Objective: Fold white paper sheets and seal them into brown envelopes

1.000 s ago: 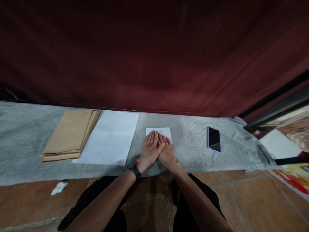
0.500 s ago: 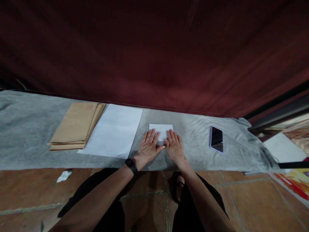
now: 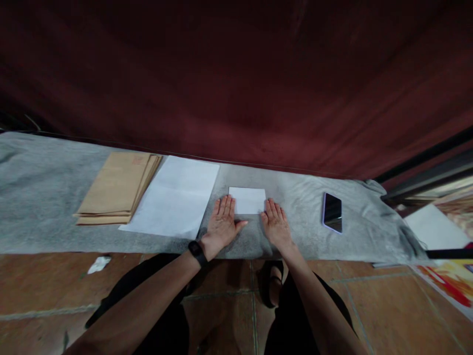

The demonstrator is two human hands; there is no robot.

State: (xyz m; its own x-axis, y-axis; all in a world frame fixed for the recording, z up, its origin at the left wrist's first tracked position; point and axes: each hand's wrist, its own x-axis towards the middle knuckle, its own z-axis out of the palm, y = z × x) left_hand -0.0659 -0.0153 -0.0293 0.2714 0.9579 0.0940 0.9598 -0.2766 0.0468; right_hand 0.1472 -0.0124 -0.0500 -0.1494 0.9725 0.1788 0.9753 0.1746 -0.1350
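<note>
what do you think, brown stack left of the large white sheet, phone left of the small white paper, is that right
Wrong about the phone: the head view shows it right of the small white paper. The brown stack is left of the large white sheet.

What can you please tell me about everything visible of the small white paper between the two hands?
The small white paper is a plain, smooth-looking rectangle with no visible marks; whether it is folded cannot be told. It lies flat on the grey cloth, its longer sides running roughly left to right. Fingers of the left hand overlap its left edge; the right hand lies at its right edge, though contact there is unclear.
</note>
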